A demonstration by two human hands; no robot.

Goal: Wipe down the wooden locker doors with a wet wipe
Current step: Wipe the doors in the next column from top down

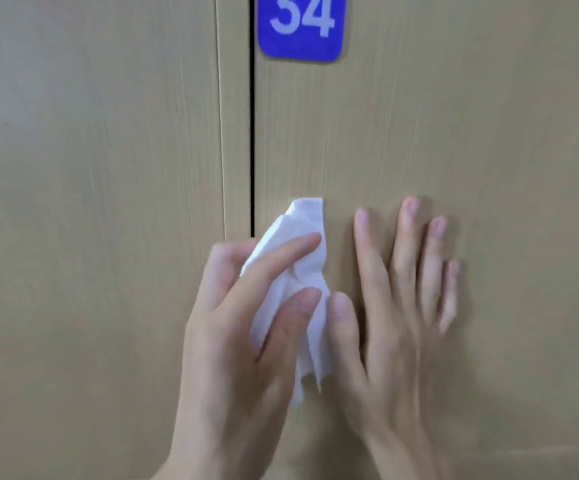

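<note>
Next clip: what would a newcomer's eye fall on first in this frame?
Probably the crumpled white wet wipe at centre, pinched by the left hand against the wooden locker door. Beside it, the right hand lies with straight fingers flat on the same door. At the top edge, a blue number plate reading 34 stands out.

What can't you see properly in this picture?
Head view only:
- Blue number plate: its top is cut off by the frame's edge.
- Wet wipe: partly covered by the left hand.
- Right hand: blurred, so contact with the locker door is unclear.
</note>
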